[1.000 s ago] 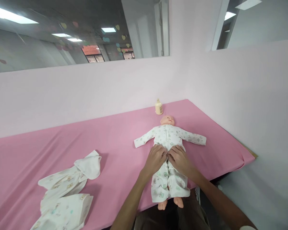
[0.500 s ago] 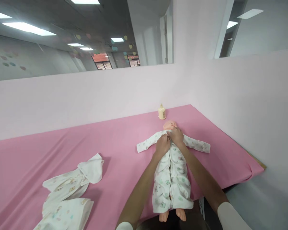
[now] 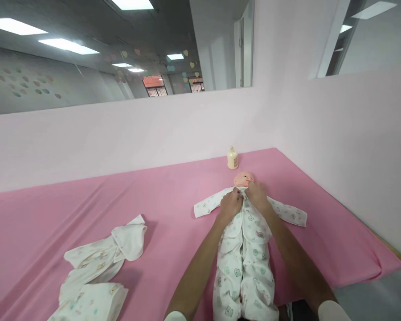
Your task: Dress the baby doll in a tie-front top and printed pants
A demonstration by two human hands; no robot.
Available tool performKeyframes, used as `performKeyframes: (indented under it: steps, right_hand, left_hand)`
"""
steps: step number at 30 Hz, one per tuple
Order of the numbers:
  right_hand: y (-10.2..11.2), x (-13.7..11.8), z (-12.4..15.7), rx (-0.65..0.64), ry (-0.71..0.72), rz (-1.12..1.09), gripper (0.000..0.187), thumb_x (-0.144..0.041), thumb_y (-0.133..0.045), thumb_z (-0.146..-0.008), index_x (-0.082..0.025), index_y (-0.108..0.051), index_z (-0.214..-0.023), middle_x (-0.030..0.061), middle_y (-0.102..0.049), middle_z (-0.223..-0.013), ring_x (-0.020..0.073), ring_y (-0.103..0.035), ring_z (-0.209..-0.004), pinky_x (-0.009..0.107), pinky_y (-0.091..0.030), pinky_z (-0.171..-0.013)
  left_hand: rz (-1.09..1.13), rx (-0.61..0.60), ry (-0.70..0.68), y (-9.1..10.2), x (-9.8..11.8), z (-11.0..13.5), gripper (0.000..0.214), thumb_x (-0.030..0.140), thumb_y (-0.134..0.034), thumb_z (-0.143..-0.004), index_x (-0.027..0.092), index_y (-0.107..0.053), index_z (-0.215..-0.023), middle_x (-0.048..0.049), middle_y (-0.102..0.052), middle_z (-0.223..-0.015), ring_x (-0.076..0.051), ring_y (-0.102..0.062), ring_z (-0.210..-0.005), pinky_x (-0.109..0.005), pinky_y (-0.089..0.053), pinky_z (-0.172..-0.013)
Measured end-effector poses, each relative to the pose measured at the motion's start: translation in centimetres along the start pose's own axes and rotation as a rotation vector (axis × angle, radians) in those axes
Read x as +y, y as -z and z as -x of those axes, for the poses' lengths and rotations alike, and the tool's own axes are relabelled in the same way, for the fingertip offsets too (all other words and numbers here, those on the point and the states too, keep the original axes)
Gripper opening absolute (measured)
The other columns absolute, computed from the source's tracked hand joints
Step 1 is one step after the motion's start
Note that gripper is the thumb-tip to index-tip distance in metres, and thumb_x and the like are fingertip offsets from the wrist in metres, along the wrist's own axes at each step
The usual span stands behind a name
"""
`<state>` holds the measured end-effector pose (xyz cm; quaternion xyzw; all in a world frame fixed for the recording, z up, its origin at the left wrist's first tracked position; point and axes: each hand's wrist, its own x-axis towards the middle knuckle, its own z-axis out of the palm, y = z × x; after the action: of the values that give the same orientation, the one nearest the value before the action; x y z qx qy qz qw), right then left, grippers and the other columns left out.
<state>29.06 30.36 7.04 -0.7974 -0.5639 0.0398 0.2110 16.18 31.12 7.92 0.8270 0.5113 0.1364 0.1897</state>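
A baby doll (image 3: pixel 243 179) lies on its back on the pink-covered table, dressed in a white printed romper (image 3: pixel 250 267) with both sleeves spread to the sides. The romper's front opening runs down the middle of the body. My left hand (image 3: pixel 231 203) is closed on the left edge of the romper just below the neck. On the other side of the opening, my right hand (image 3: pixel 255 195) pinches the romper near the doll's chin. The fingertips of both hands are partly hidden, so any fastener between them does not show.
Folded white printed baby clothes (image 3: pixel 93 267) lie on the left of the pink table cover (image 3: pixel 167 200). A cream bottle (image 3: pixel 232 158) stands beyond the doll's head, near the wall. The table meets walls at the back and right.
The view has shifted, and the doll's feet have left the bottom of the picture. My hands, both still on the romper's collar area, are slightly farther apart.
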Motion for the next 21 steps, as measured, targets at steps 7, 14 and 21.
performKeyframes:
  steps: [7,14,21]
  right_hand:
    - [0.5,1.1,-0.9,-0.072,0.033,-0.048,0.017,-0.013,-0.050,-0.078,-0.017,-0.066,-0.079,0.0120,-0.069,-0.086,0.0231,-0.062,-0.075,0.030,-0.037,-0.063]
    - [2.1,1.2,-1.2,-0.188,0.178,-0.262,0.027,-0.023,-0.045,-0.078,-0.021,-0.035,-0.054,-0.0029,-0.039,-0.057,0.0111,-0.038,-0.055,0.025,-0.026,-0.051]
    - [2.8,1.7,-1.1,-0.296,0.226,-0.328,0.030,-0.022,-0.042,-0.080,-0.021,-0.027,-0.054,-0.0049,-0.026,-0.056,0.0077,-0.030,-0.053,0.023,-0.023,-0.050]
  left_hand:
    - [-0.092,0.041,-0.047,-0.4,0.2,0.0,0.032,0.031,-0.040,-0.094,0.023,-0.056,-0.121,-0.0110,-0.068,-0.108,-0.031,-0.063,-0.101,-0.037,-0.044,-0.079]
    - [-0.056,0.039,-0.192,0.5,-0.7,-0.7,0.030,0.033,-0.043,-0.095,0.028,-0.059,-0.120,-0.0066,-0.060,-0.108,-0.022,-0.062,-0.090,-0.029,-0.043,-0.070]
    - [0.153,0.118,-0.273,-0.7,-2.1,-2.1,0.020,0.020,-0.044,-0.092,0.020,-0.065,-0.092,-0.0044,-0.061,-0.093,-0.018,-0.057,-0.089,-0.029,-0.043,-0.078]
